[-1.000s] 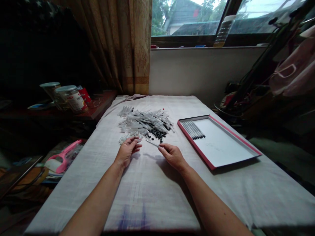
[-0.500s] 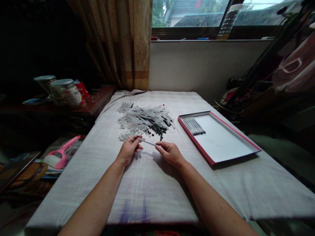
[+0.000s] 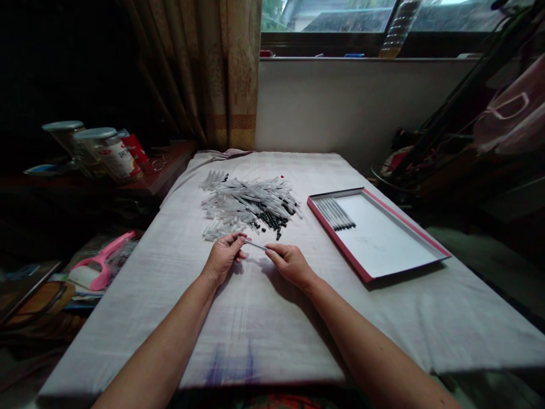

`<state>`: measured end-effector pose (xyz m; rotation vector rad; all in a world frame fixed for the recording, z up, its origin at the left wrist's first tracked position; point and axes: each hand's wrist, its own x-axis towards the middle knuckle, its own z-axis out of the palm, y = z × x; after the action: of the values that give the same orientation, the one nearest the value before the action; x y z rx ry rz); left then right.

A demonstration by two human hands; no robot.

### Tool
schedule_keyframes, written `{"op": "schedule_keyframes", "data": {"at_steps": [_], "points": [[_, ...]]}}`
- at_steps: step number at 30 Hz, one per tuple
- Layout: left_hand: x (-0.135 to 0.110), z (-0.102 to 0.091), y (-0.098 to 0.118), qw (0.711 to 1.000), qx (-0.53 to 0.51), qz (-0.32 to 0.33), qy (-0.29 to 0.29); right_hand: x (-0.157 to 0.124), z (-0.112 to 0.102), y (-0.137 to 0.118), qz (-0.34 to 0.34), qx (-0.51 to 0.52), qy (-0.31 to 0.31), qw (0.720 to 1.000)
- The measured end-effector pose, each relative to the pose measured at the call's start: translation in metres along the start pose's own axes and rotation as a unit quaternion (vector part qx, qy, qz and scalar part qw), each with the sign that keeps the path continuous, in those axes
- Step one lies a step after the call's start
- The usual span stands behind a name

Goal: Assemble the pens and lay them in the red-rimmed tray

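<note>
gripping left hand (image 3: 223, 258): closed fingertips are pinching one end of the pen (image 3: 256, 245)
right hand (image 3: 289, 262): is likewise pinching the other
pen: is spanning between both hands; probably feeling light, stiff, slippery; ends are suiting pinching

We take this for a home: a dim, lived-in room. A patterned brown curtain (image 3: 242, 85) hangs beside a window (image 3: 340, 21), through which we see a roof and greenery. A plastic bottle (image 3: 398, 34) leans there on the sill (image 3: 306, 58). On our left, lidded jars (image 3: 118, 158) sit on a reddish wooden surface (image 3: 168, 170), with household clutter (image 3: 91, 272) below. A pale, stained cloth (image 3: 315, 335) drapes the counter like a bedsheet, and the heaped pen parts (image 3: 249, 199) make it a domestic workspace.
</note>
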<state>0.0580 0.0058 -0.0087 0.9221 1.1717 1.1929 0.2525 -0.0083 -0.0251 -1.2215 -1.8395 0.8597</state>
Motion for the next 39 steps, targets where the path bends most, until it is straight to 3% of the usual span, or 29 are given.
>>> {"op": "schedule_keyframes", "data": {"at_steps": [7, 10, 13, 16, 17, 20, 22, 29, 39], "points": [[-0.002, 0.004, 0.003, 1.000, 0.000, -0.004, -0.013, -0.001, -0.003, -0.011, -0.017, -0.049, -0.015, 0.999], [-0.003, 0.004, 0.006, 1.000, -0.011, -0.005, -0.005, 0.006, -0.021, -0.017, -0.008, -0.091, 0.022, 0.996], [-0.002, -0.001, 0.011, 0.998, -0.055, -0.022, 0.011, 0.020, -0.068, -0.011, 0.027, -0.097, 0.158, 0.982], [0.001, -0.009, 0.016, 0.994, -0.103, -0.043, 0.011, 0.035, -0.134, 0.010, 0.075, -0.118, 0.244, 0.960], [0.002, -0.011, 0.017, 0.992, -0.117, -0.050, 0.012, 0.039, -0.156, 0.020, 0.119, -0.150, 0.266, 0.945], [0.005, -0.015, 0.017, 0.988, -0.140, -0.063, 0.006, 0.046, -0.206, 0.051, 0.281, -0.304, 0.275, 0.868], [0.006, -0.016, 0.015, 0.988, -0.141, -0.062, -0.004, 0.048, -0.221, 0.069, 0.327, -0.328, 0.265, 0.846], [0.004, -0.015, 0.014, 0.988, -0.138, -0.071, -0.010, 0.062, -0.210, 0.101, 0.359, -0.356, 0.212, 0.836], [0.003, -0.015, 0.015, 0.988, -0.136, -0.079, -0.005, 0.069, -0.202, 0.106, 0.351, -0.408, 0.142, 0.830]]}}
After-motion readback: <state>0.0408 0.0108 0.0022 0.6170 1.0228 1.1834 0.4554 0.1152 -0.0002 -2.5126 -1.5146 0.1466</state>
